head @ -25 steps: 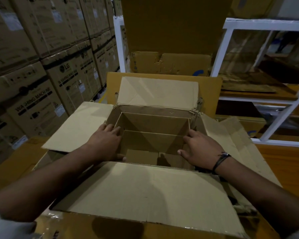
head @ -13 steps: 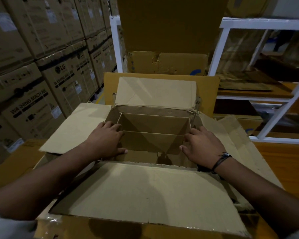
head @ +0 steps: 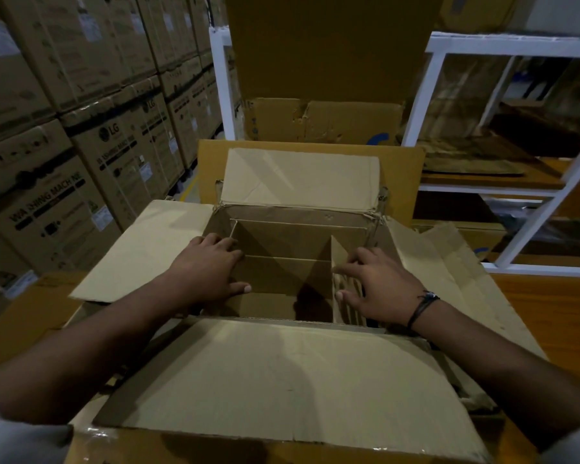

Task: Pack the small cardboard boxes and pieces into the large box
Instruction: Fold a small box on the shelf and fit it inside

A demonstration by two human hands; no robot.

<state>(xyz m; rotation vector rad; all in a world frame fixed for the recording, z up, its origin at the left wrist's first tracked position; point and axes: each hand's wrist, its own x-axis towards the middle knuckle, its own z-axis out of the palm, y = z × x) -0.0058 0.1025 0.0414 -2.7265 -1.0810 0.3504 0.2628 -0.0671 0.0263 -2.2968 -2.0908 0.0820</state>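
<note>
The large cardboard box (head: 282,380) stands open in front of me, its four flaps folded outward. Inside it sit upright cardboard pieces that form compartments (head: 282,242). My left hand (head: 208,272) lies on the left inner edge of the opening, fingers stretched over the cardboard there. My right hand (head: 375,286) holds an upright cardboard piece (head: 340,283) at the right side of the opening, fingers on its top edge and thumb lower against its face. The floor of the box is dark and partly hidden.
Stacked washing-machine cartons (head: 64,169) fill the left side. A white metal rack (head: 503,155) with flattened cardboard stands to the right. Another open carton (head: 322,118) stands behind the large box. An orange-brown surface (head: 549,316) lies at the right.
The upright cardboard piece under my right hand has swung inward from the right wall and now stands out into the opening. My left hand has stayed on the left edge.
</note>
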